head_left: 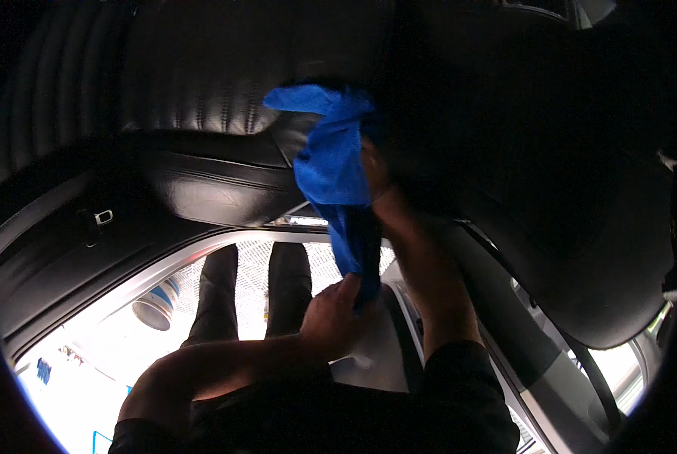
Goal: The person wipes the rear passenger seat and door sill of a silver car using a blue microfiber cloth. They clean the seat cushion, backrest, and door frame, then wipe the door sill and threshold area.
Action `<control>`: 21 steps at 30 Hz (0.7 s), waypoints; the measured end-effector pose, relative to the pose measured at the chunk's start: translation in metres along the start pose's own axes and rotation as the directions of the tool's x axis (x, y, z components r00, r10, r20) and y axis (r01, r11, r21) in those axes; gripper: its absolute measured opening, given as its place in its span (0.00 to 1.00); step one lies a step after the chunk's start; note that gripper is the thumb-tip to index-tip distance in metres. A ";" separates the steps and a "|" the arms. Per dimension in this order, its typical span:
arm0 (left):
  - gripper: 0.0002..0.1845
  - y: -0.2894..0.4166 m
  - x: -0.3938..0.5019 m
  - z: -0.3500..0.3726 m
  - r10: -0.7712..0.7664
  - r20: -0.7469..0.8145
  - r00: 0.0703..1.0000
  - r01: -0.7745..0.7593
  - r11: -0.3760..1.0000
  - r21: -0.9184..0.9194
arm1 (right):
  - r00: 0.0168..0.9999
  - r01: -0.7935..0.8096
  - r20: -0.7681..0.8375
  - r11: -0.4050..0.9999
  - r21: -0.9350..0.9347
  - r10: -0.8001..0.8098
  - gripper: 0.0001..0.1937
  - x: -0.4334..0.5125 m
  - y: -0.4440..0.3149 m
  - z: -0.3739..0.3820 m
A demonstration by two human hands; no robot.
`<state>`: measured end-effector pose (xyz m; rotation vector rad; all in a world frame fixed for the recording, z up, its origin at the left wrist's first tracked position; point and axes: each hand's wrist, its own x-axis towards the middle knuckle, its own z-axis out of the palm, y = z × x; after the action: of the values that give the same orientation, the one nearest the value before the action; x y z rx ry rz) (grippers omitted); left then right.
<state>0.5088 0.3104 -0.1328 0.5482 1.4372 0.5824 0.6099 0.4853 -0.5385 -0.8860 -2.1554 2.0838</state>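
A blue cloth [335, 156] hangs between my two hands inside a car, in front of the black leather rear seat [219, 79]. My right hand [375, 167] grips its upper part, with the fingers partly hidden behind the fabric. Lower down and closer to my body, my left hand [335, 315] is closed around the cloth's trailing end. The top corner of the cloth flares left, close to the ribbed seat cushion; I cannot tell whether it touches. Below it runs a lit door sill plate [309, 221] that bears writing.
A seat belt tongue [104, 217] shows at the left. On the right is the dark front seat back [588, 272], beside the door pillar trim [503, 323]. Outside, my legs [290, 289] stand on bright ground near a bucket [156, 306].
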 end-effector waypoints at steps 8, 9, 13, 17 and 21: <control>0.23 -0.015 0.021 -0.034 0.076 0.214 0.974 -0.078 0.997 0.001 | 0.995 -0.097 0.067 0.690 0.717 0.071 0.29 -0.018 -0.039 -0.166; 0.24 -0.017 0.015 -0.045 0.040 0.174 0.984 -0.049 0.998 0.049 | 0.981 -0.178 0.060 0.739 0.650 0.183 0.30 0.014 -0.107 -0.116; 0.22 -0.009 -0.001 -0.035 0.389 0.271 0.880 -0.331 0.914 -0.236 | 0.945 -0.059 -0.307 0.984 0.166 0.109 0.28 -0.014 -0.207 -0.081; 0.27 0.028 -0.010 -0.035 0.559 0.500 0.661 -0.375 0.824 -0.424 | 0.862 -0.097 -0.500 0.995 -0.015 0.076 0.27 -0.031 -0.265 -0.045; 0.26 0.023 0.002 -0.132 0.612 -0.021 0.791 -0.591 0.772 0.233 | 0.867 -0.041 -0.497 0.992 -0.120 -0.024 0.25 0.021 -0.309 -0.022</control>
<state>0.3763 0.3295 -0.1270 1.1975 1.4133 0.9779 0.4830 0.5292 -0.2590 -1.2776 -2.0061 1.4998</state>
